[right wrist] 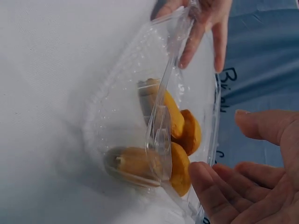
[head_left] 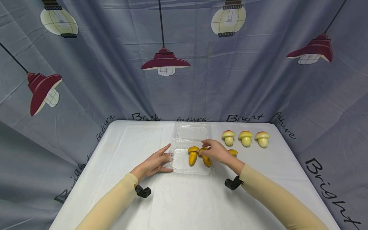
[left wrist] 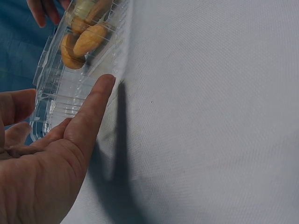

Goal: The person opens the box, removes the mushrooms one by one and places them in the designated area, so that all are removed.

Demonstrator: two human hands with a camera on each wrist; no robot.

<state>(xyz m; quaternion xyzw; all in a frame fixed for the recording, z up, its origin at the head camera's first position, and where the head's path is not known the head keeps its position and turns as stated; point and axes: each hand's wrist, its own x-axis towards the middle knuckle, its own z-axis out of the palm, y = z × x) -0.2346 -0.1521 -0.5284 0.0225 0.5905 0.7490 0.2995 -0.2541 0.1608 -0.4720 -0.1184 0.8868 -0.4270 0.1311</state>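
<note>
A clear plastic box (head_left: 179,163) with its lid (head_left: 192,131) folded back lies on the white table. Inside it are two orange-yellow mushrooms, one (head_left: 193,156) left of the other (head_left: 206,159). My left hand (head_left: 155,163) rests against the box's left side, fingers spread. Over the right mushroom is my right hand (head_left: 215,151); in the right wrist view its fingers (right wrist: 210,186) are apart, thumb away, with the fingertips at the cap (right wrist: 180,169) and nothing gripped. Seen from the left wrist, both mushrooms (left wrist: 91,39) lie beyond the extended finger.
Another orange-yellow mushroom (head_left: 233,152) is partly hidden behind my right wrist. Three pale yellow-green mushrooms (head_left: 228,138) (head_left: 245,138) (head_left: 262,139) stand in a row at the table's back right. A grey curtain (head_left: 184,95) hangs behind the table.
</note>
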